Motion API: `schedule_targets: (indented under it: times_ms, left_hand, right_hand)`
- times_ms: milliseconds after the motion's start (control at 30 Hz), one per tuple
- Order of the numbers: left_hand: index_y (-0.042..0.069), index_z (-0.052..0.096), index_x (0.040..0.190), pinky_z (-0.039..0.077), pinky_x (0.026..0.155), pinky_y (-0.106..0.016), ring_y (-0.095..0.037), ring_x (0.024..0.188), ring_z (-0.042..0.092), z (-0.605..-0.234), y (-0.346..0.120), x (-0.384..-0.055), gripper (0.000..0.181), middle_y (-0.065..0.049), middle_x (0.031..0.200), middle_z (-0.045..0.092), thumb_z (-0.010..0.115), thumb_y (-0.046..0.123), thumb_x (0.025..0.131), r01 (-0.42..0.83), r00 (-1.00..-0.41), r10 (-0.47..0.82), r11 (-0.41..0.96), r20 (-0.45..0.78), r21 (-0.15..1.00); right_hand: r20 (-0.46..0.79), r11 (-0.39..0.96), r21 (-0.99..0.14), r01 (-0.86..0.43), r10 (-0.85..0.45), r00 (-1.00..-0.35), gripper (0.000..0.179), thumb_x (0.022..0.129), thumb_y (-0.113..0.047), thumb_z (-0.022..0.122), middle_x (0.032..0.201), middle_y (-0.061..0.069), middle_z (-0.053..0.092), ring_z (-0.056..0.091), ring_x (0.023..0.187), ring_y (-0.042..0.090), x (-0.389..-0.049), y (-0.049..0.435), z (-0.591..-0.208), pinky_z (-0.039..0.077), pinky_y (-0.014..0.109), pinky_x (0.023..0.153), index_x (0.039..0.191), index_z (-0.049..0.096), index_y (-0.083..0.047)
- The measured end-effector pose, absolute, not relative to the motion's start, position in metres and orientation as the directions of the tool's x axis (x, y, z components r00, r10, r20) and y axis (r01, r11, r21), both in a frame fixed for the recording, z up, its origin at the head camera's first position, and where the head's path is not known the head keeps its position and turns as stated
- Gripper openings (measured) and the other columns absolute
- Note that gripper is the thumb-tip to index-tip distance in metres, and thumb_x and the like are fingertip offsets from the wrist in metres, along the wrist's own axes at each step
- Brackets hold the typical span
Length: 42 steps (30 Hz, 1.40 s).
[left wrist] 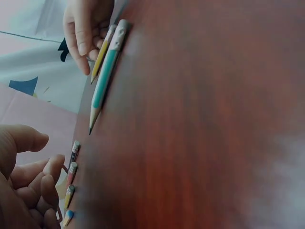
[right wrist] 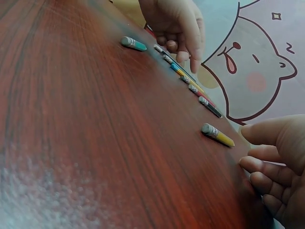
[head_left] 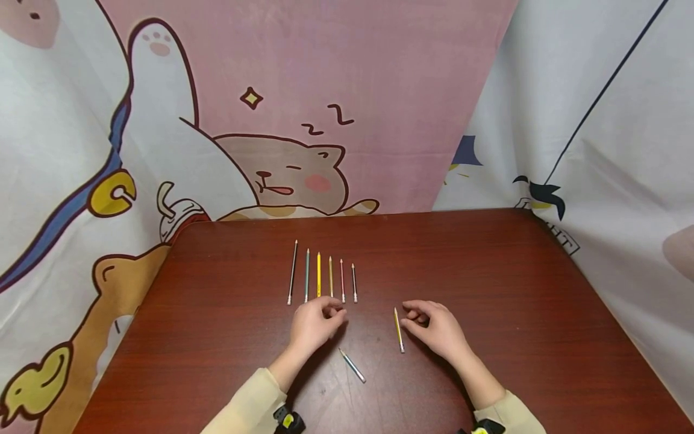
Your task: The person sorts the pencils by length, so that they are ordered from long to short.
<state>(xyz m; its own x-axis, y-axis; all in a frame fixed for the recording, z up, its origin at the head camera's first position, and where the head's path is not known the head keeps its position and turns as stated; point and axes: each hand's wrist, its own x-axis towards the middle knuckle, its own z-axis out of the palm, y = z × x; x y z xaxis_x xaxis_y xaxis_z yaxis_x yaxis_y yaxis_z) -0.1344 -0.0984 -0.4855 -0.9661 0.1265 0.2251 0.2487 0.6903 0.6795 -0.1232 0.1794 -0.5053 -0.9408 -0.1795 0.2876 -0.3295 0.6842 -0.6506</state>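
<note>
In the head view my left hand (head_left: pixel 317 322) hovers at the near end of a row of pencils, fingers loosely bent and holding nothing. That row has a long black pencil (head_left: pixel 293 272), a green one (head_left: pixel 307 274), a yellow one (head_left: pixel 318 272), a gold one (head_left: pixel 331 274), a red one (head_left: pixel 343 280) and a short black one (head_left: pixel 355 283). A short teal pencil (head_left: pixel 353 366) lies slanted below the left hand. My right hand (head_left: pixel 436 328) is just right of a short yellow pencil (head_left: pixel 398 330), thumb and forefinger apart; the right wrist view shows a gap between them.
All the pencils lie on a dark red-brown wooden table (head_left: pixel 542 313). Behind it hangs a pink cloth (head_left: pixel 390 90) with a sleeping cartoon animal; white cloth (head_left: pixel 623 150) borders the right side.
</note>
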Motion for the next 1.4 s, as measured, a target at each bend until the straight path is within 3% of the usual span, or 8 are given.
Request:
schedule_targets:
  times_ms: [267,733,1067,1400]
  left_hand:
    - [0.008,0.074,0.094,0.044,0.057,-0.022,0.004,0.052,0.051,-0.487,-0.106,-0.119,0.015,0.012,0.071,0.065,0.075,0.019,0.083,0.253,-0.967,0.171,0.65,0.186,0.717]
    - [0.007,0.073,0.096,0.047,0.058,-0.021,0.0,0.061,0.059,-0.488,-0.118,-0.093,0.016,0.008,0.075,0.068,0.076,0.015,0.083,0.243,-0.969,0.192,0.619,0.155,0.747]
    - [0.013,0.074,0.087,0.05,0.065,-0.023,-0.005,0.069,0.063,-0.489,-0.119,-0.077,0.007,0.012,0.077,0.068,0.077,0.016,0.082,0.272,-0.961,0.21,0.622,0.178,0.734]
    - [0.019,0.075,0.079,0.045,0.065,-0.023,-0.006,0.069,0.058,-0.489,-0.116,-0.069,0.006,0.014,0.074,0.066,0.08,0.018,0.077,0.306,-0.952,0.224,0.651,0.21,0.695]
  right_hand:
    - [0.293,0.696,-0.637,-0.331,-0.179,-0.939,0.031,0.077,-0.013,0.083,0.081,-0.009,0.066,0.061,0.075,0.013,-0.12,0.178,-0.505,0.049,0.034,0.073,0.105,0.074,-0.006]
    - [0.309,0.72,-0.599,-0.349,-0.195,-0.931,0.03,0.076,-0.015,0.084,0.079,-0.011,0.062,0.057,0.074,0.011,-0.117,0.177,-0.507,0.047,0.034,0.072,0.104,0.074,-0.009]
    - [0.324,0.718,-0.595,-0.36,-0.196,-0.926,0.029,0.075,-0.016,0.084,0.078,-0.01,0.062,0.056,0.073,0.011,-0.117,0.176,-0.506,0.046,0.033,0.071,0.101,0.074,-0.009]
    - [0.296,0.727,-0.596,-0.341,-0.196,-0.935,0.027,0.075,-0.016,0.085,0.078,-0.011,0.061,0.057,0.075,0.012,-0.115,0.175,-0.505,0.045,0.035,0.073,0.099,0.074,-0.011]
